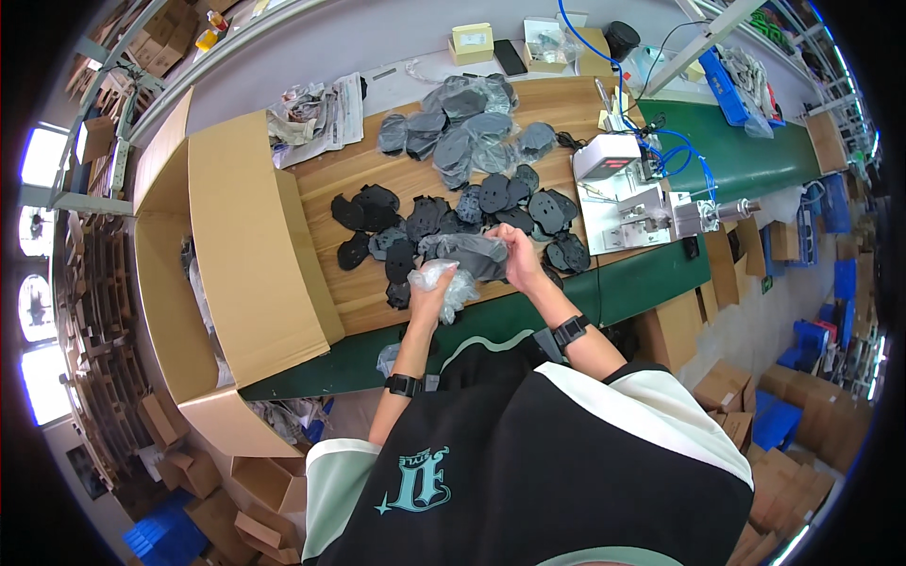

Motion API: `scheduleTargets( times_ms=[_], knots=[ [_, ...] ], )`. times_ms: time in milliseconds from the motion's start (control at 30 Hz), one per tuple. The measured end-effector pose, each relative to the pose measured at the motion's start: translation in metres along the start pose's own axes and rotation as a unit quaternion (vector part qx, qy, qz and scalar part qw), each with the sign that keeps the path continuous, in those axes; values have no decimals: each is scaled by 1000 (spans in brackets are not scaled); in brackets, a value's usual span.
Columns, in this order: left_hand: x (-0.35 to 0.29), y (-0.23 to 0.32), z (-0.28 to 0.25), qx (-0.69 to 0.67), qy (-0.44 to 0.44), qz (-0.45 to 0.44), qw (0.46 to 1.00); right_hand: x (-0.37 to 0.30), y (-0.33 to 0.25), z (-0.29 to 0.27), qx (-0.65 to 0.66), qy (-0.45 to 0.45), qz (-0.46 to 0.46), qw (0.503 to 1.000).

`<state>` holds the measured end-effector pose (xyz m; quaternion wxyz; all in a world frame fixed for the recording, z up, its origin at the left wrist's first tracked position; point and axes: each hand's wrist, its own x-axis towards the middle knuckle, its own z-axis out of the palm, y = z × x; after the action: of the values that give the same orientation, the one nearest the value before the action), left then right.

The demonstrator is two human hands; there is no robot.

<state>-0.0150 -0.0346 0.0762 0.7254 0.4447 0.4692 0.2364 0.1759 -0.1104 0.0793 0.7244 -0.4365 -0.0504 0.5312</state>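
your left hand is over the near edge of the counter, its fingers closed around a crumpled clear plastic bag. your right hand is just beside it, at the right end of a dark grey bagged bundle; those fingers are curled in, with the tips at the bundle's upper border, but you cannot tell whether they pinch it. the bundle is near the middle of the counter's near edge, in front of you. loose black plastic parts lie around it on the wooden board, left, right and beyond. farther back, toward the counter's far edge, is a heap of bagged grey pieces. an open cardboard box stands at the left end, and a metal machine sits to the right of the parts.
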Motion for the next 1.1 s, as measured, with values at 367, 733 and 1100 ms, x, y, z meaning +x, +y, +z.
scheduleTargets(
  times_ms=[367, 733, 1100],
  knots=[
    [17, 21, -11, -101, 125, 81, 984, 83, 11, 20, -154, 73, 36, 985],
    [38, 37, -33, -20, 116, 63, 991, 224, 41, -36, -475, 260, -60, 839],
    [41, 21, -58, 9, 158, 47, 986, 209, 31, -22, -521, 254, -64, 812]
  ],
)
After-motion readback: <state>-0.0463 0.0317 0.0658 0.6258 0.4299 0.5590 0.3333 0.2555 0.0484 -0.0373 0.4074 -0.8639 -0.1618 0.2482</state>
